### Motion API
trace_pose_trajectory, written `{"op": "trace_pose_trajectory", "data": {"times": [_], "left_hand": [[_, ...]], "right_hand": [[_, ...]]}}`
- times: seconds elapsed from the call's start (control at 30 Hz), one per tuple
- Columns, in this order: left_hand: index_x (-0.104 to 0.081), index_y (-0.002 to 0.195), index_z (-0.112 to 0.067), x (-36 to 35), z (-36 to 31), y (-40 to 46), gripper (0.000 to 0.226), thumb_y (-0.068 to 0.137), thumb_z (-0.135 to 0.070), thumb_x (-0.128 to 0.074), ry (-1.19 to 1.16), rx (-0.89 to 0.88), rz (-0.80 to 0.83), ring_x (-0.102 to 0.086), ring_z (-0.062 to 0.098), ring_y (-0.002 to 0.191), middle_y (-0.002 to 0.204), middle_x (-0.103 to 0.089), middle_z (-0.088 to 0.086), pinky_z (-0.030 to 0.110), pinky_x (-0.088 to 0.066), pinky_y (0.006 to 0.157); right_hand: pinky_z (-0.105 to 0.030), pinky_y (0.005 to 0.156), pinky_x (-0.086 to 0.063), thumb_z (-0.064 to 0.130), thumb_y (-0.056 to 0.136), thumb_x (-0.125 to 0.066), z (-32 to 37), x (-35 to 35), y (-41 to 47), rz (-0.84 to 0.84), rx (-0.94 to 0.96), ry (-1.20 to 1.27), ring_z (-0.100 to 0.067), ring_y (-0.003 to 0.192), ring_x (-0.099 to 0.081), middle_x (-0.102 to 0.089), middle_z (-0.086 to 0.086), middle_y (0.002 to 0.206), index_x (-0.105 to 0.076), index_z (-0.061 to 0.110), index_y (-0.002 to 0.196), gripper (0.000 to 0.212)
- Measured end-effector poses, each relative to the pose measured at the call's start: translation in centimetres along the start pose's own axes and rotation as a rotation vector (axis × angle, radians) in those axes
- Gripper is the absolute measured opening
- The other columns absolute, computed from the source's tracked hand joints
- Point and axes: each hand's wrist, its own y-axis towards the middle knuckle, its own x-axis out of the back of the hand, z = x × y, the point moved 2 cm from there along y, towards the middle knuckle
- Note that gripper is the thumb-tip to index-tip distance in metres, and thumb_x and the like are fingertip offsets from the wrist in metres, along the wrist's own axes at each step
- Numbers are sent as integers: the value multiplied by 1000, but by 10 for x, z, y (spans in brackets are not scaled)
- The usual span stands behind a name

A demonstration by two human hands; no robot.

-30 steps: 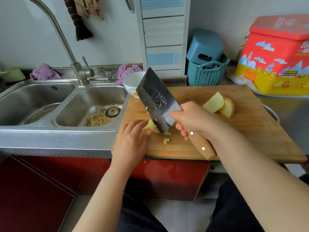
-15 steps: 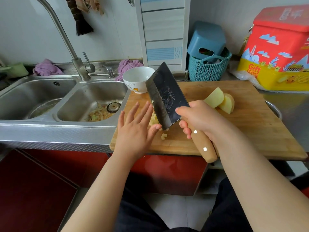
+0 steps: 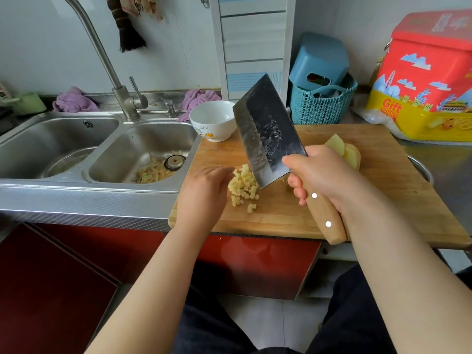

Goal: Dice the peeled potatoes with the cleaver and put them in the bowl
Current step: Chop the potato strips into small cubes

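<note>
Cleaver (image 3: 265, 134) is gripped by right hand (image 3: 321, 172); left hand (image 3: 204, 190), fingers relaxed, rests beside diced potato (image 3: 244, 186). Dice could be scattered off the cutting board (image 3: 383, 190) if scooped carelessly.

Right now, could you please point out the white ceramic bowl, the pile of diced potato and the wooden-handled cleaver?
white ceramic bowl (image 3: 217, 134): head view, outer wall.
pile of diced potato (image 3: 244, 185): head view, heap's middle.
wooden-handled cleaver (image 3: 265, 134): head view, blade's flat.

one head-worn view looks forward and down, close over the cutting board (image 3: 383, 180) and sink (image 3: 76, 139).
</note>
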Motion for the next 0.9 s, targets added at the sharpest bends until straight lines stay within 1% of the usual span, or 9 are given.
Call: {"op": "trace_pose_trajectory", "data": {"times": [0.07,0.17,0.3,0.37,0.43,0.53,0.73,0.83,0.9], "left_hand": [[-74,107,-16,4,2,7,20,93,-14,-61,-34,91,25,-70,23,83,96,-75,2,24,-47,68],[-75,104,-22,6,6,15,17,91,-17,-64,-92,162,61,-68,14,90,98,-75,-6,29,-52,76],[-69,86,-24,4,11,20,6,82,-24,-75,-83,153,83,-56,14,86,80,-65,-12,27,-39,71],[-68,91,-24,3,15,20,8,84,-22,-71,-55,160,124,-52,15,87,78,-60,-14,27,-38,70],[-64,115,-26,3,18,19,32,86,-14,-61,-61,169,188,-48,14,94,87,-59,-12,28,-41,78],[-48,139,-28,4,20,19,56,86,-12,-57,-133,174,263,-42,12,119,127,-54,-8,25,-33,97],[-61,126,-23,-1,1,39,36,90,-18,-62,-104,60,208,-43,15,124,130,-57,-7,27,-35,101],[-54,135,-23,-10,-26,57,47,89,-24,-66,-93,-31,286,-39,16,131,138,-52,-6,28,-32,105],[-41,145,-24,-20,-47,68,64,87,-34,-68,-52,-92,438,-31,17,139,149,-41,-6,33,-29,111]], "right_hand": [[-27,43,-44,13,90,-52,-1,1,3,4,10,-60,-15,38,-45,-49,1,47,-49,14,77,14],[-29,46,-44,11,88,-51,-3,3,6,-9,49,-199,-16,38,-46,-49,-1,48,-48,13,75,13],[-28,45,-43,10,87,-52,-4,5,7,-20,57,-203,-16,39,-45,-49,0,47,-48,13,75,14],[-28,44,-43,10,88,-52,-1,8,7,-28,63,-205,-16,39,-45,-49,-1,47,-49,13,74,14],[-28,44,-44,11,88,-52,1,12,6,-30,71,-216,-15,39,-46,-50,-1,47,-50,11,76,13],[-29,44,-45,10,89,-52,3,21,4,-42,76,-216,-14,39,-45,-50,-2,49,-51,8,80,9],[-29,46,-45,10,87,-53,-3,44,-3,-135,64,-191,-16,41,-46,-51,-2,48,-51,9,75,12],[-28,43,-44,9,88,-52,-8,59,-11,-207,54,-151,-16,41,-45,-49,-1,47,-49,11,73,16],[-28,43,-45,10,88,-52,-12,73,-16,-260,50,-134,-16,40,-45,-49,-1,47,-51,11,74,15]]}}
